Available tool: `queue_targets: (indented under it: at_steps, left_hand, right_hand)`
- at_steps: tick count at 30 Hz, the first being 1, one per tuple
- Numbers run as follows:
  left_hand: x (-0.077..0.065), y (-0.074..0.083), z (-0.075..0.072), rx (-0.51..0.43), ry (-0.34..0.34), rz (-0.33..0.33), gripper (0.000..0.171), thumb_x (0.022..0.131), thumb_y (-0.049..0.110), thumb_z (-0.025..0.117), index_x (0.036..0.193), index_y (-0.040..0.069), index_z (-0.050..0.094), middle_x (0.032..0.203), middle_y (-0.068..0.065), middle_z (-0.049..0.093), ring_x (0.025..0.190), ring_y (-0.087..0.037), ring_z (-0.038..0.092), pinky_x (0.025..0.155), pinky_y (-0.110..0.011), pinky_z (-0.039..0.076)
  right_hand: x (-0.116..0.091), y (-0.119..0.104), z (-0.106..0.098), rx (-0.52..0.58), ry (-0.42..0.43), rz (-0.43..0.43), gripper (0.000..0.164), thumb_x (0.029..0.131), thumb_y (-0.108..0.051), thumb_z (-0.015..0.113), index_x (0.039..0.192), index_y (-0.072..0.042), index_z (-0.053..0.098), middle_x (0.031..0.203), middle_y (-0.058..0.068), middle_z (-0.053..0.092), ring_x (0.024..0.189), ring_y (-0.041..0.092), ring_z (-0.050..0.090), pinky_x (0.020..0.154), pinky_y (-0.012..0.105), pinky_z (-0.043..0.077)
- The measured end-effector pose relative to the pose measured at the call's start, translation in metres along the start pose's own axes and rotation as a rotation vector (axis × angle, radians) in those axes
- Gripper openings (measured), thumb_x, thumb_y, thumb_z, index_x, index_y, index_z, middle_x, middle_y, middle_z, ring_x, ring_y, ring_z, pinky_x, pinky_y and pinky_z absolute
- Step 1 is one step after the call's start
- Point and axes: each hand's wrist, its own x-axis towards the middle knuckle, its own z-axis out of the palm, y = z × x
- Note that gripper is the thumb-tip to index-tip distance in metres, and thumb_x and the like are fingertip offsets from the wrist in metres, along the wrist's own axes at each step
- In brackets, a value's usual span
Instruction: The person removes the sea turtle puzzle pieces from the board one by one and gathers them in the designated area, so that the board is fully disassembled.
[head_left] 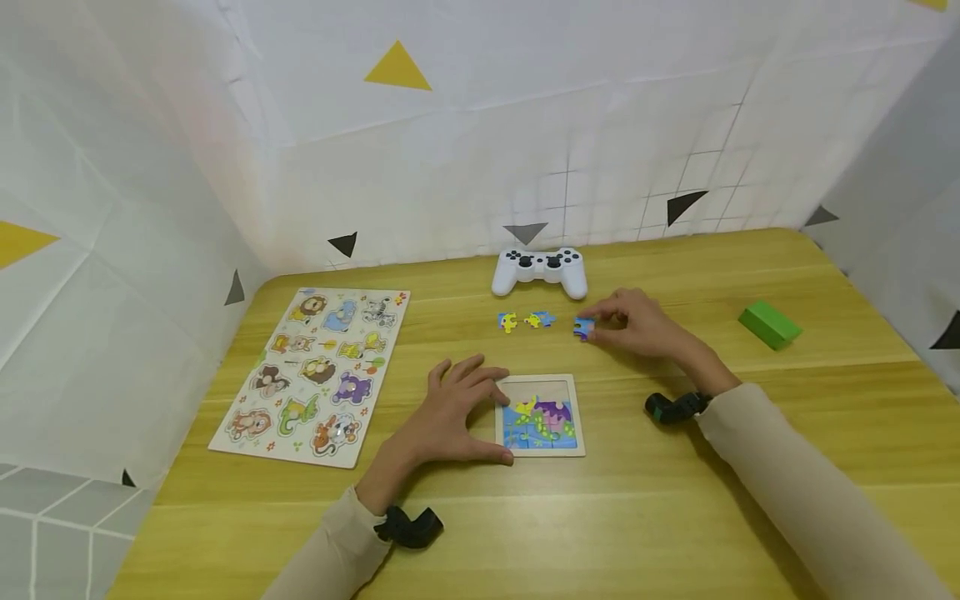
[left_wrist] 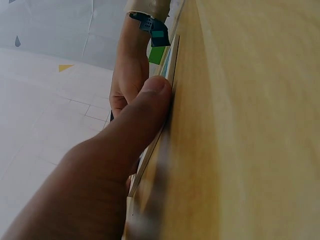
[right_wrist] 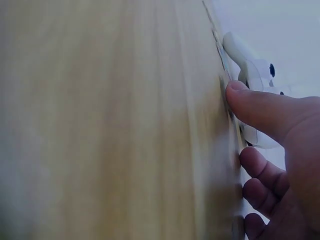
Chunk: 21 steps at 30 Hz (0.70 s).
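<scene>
Seemingly at pick-up: pinching a blue-and-purple jigsaw piece (head_left: 581, 327) in the right hand (head_left: 637, 325), touching a square wood-framed puzzle (head_left: 546, 452), near-left of that grip, with the spread left hand (head_left: 456, 414). Probably calls for carrying into its bare strip (head_left: 538, 389).

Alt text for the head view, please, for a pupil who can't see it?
A person's right hand pinches a jigsaw piece beyond a part-filled puzzle tray; the left hand touches the tray. An animal board lies left.
</scene>
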Motion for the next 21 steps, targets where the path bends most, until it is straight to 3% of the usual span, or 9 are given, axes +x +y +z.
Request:
queue_targets:
  at_steps: [13, 21]
  left_hand:
    - [-0.0001, 0.0, -0.0001, 0.02, 0.0, 0.002, 0.064, 0.069, 0.074, 0.079, 0.116, 0.033, 0.063, 0.159, 0.01, 0.043, 0.157, -0.028, 0.022, 0.121, -0.066, 0.005]
    - [0.0, -0.001, 0.0008, 0.015, 0.0, 0.001, 0.064, 0.069, 0.074, 0.079, 0.116, 0.033, 0.063, 0.159, 0.01, 0.043, 0.157, -0.028, 0.022, 0.121, -0.065, 0.004]
  right_hand:
    - [0.011, 0.0008, -0.0027, -0.031, -0.045, 0.041, 0.034, 0.091, -0.022, 0.077, 0.124, -0.015, 0.075, 0.082, 0.008, 0.051, 0.079, 0.021, 0.037, 0.072, 0.035, 0.024]
    - [0.0109, -0.0064, 0.0001, -0.048, -0.023, 0.128, 0.04, 0.087, -0.035, 0.08, 0.123, -0.019, 0.075, 0.087, 0.008, 0.055, 0.084, 0.021, 0.04, 0.074, 0.036, 0.024]
